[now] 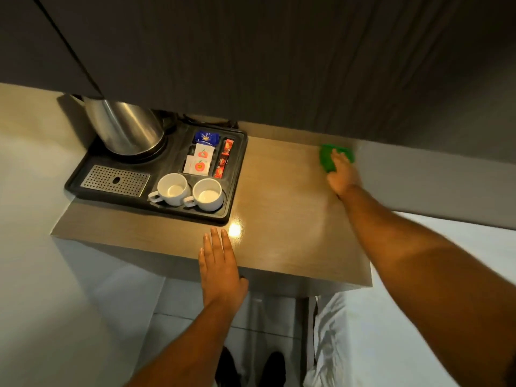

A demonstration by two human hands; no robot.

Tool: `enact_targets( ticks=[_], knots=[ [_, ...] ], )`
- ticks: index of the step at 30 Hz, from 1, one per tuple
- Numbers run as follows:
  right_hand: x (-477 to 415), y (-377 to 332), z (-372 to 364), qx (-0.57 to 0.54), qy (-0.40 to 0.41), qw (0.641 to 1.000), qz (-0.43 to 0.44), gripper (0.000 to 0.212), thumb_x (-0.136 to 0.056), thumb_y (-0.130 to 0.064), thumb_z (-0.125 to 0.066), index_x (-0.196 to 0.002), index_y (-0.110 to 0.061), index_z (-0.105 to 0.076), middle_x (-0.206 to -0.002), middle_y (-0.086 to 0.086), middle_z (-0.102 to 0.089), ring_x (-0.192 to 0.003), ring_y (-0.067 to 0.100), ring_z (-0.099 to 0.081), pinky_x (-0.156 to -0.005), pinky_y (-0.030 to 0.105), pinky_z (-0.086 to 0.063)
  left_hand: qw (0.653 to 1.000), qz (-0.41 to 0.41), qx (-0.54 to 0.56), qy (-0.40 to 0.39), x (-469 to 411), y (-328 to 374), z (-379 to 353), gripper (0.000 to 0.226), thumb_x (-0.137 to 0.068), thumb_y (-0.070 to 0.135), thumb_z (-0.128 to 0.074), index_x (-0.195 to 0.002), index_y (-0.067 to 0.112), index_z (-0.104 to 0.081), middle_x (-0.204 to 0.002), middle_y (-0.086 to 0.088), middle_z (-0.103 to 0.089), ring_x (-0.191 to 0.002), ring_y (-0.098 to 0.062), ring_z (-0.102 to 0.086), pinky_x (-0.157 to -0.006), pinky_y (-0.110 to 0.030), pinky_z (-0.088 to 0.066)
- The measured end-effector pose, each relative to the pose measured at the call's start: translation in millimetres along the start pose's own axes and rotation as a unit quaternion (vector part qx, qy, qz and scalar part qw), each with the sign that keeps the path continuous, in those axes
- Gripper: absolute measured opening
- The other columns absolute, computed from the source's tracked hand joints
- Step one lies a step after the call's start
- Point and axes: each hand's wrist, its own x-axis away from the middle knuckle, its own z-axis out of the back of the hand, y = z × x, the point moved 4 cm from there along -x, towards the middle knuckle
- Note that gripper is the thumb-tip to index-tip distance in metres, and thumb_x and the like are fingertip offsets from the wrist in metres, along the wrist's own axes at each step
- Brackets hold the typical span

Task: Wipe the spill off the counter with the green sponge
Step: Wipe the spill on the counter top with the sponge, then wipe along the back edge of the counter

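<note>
The green sponge (329, 157) lies on the wood-grain counter (282, 196) at its far right corner, close to the wall. My right hand (342, 174) presses flat on top of it, fingers covering its near part. My left hand (219, 263) rests palm-down with fingers apart on the counter's front edge, holding nothing. A faint wet sheen shows on the counter between the two hands; a bright light reflection sits just beyond my left fingertips.
A black tray (237, 174) takes up the counter's left half, carrying a steel kettle (125, 127), two white cups (190, 192), sachets and a metal drip grate. A dark cabinet (279, 65) overhangs the back. A grey wall (432, 185) bounds the right.
</note>
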Motion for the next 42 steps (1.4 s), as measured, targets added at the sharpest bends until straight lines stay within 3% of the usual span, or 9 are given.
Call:
enact_targets(
  ticks=[4,10,16,20,23,28,34,39,42],
  knots=[
    [82.5,56.0,-1.5,-0.017,0.015,1.0,-0.004,0.074,-0.095,0.009,-0.053,-0.164,-0.01,-0.031,-0.174,0.014,-0.022,-0.162,0.035,-0.021,-0.132,0.045,-0.018,1.0,0.008,0.005,-0.008,-0.5,4.1,6.2,0.135,-0.087,0.04,-0.076,-0.16,0.005,0.032,-0.177,-0.023,0.023,-0.164,-0.043,0.021,-0.134,-0.056,0.003],
    [260.6,36.6,-102.8,-0.007,0.015,0.997,0.082,0.094,-0.082,0.0,-0.054,-0.162,-0.038,-0.024,-0.173,-0.012,-0.019,-0.164,0.018,-0.011,-0.133,0.051,-0.011,1.0,0.015,0.011,-0.014,1.1,4.8,9.9,0.137,-0.084,0.037,-0.08,-0.162,0.005,0.028,-0.177,-0.022,0.024,-0.164,-0.042,0.022,-0.136,-0.056,-0.003],
    [226.3,-83.9,-146.1,-0.005,-0.008,0.989,0.146,0.089,-0.083,-0.007,-0.062,-0.162,-0.034,-0.031,-0.174,-0.009,-0.024,-0.164,0.016,-0.012,-0.132,0.041,-0.003,1.0,0.015,0.016,0.003,3.7,7.1,11.1,0.13,-0.085,0.033,-0.078,-0.165,0.003,0.02,-0.178,-0.022,0.018,-0.165,-0.04,0.019,-0.134,-0.054,0.004],
    [217.4,-99.4,-132.6,-0.081,-0.074,0.988,0.109,0.085,-0.085,0.001,-0.054,-0.162,-0.027,-0.036,-0.173,-0.006,-0.03,-0.164,0.016,-0.017,-0.135,0.037,-0.006,0.999,0.005,0.023,-0.028,6.2,4.5,27.9,0.114,-0.089,0.029,-0.065,-0.166,0.003,0.015,-0.179,-0.02,0.016,-0.165,-0.039,0.017,-0.136,-0.053,-0.001],
    [224.2,-110.2,-103.2,-0.106,-0.048,0.989,0.091,0.086,-0.083,0.002,-0.05,-0.163,-0.024,-0.037,-0.171,0.0,-0.033,-0.162,0.019,-0.023,-0.135,0.034,-0.01,0.996,-0.011,0.085,-0.038,9.2,-2.0,52.8,0.094,-0.098,0.024,-0.056,-0.169,0.006,0.003,-0.182,-0.015,0.001,-0.168,-0.031,0.002,-0.137,-0.047,-0.006],
    [246.3,-202.6,-79.4,-0.139,-0.027,0.962,0.232,0.085,-0.08,0.001,-0.058,-0.16,-0.024,-0.043,-0.169,0.002,-0.039,-0.159,0.021,-0.031,-0.131,0.033,-0.02,0.989,-0.032,0.12,0.077,19.6,-48.7,122.4,0.081,-0.096,0.008,-0.055,-0.169,0.009,-0.018,-0.181,-0.012,-0.016,-0.168,-0.032,-0.008,-0.136,-0.047,-0.012],
    [316.7,-308.4,-114.5,-0.108,-0.139,0.898,0.402,0.069,-0.093,-0.003,-0.064,-0.158,-0.011,-0.044,-0.165,0.015,-0.042,-0.155,0.03,-0.039,-0.129,0.043,-0.027,0.966,0.123,0.073,0.213,124.5,-178.3,165.4,0.083,-0.089,0.023,-0.054,-0.167,0.012,-0.029,-0.178,-0.011,-0.027,-0.165,-0.033,-0.021,-0.133,-0.056,-0.023],
    [449.8,-334.5,-184.9,-0.094,-0.248,0.851,0.453,0.054,-0.094,-0.001,-0.055,-0.143,-0.023,-0.057,-0.139,0.01,-0.067,-0.127,0.034,-0.064,-0.106,0.045,-0.051,0.93,0.307,0.082,0.184,280.0,-258.3,117.5,0.079,-0.102,0.034,-0.043,-0.171,0.019,-0.008,-0.183,-0.001,-0.003,-0.168,-0.022,0.002,-0.135,-0.044,0.001],
    [545.8,-331.7,-236.3,-0.051,-0.347,0.801,0.486,0.044,-0.101,-0.009,-0.051,-0.141,-0.024,-0.06,-0.13,0.011,-0.072,-0.118,0.036,-0.069,-0.101,0.045,-0.054,0.894,0.408,0.091,0.158,395.2,-283.1,63.6,0.079,-0.103,0.036,-0.035,-0.171,0.02,0.003,-0.182,0.0,0.006,-0.167,-0.018,0.012,-0.131,-0.039,0.012]
  ],
)
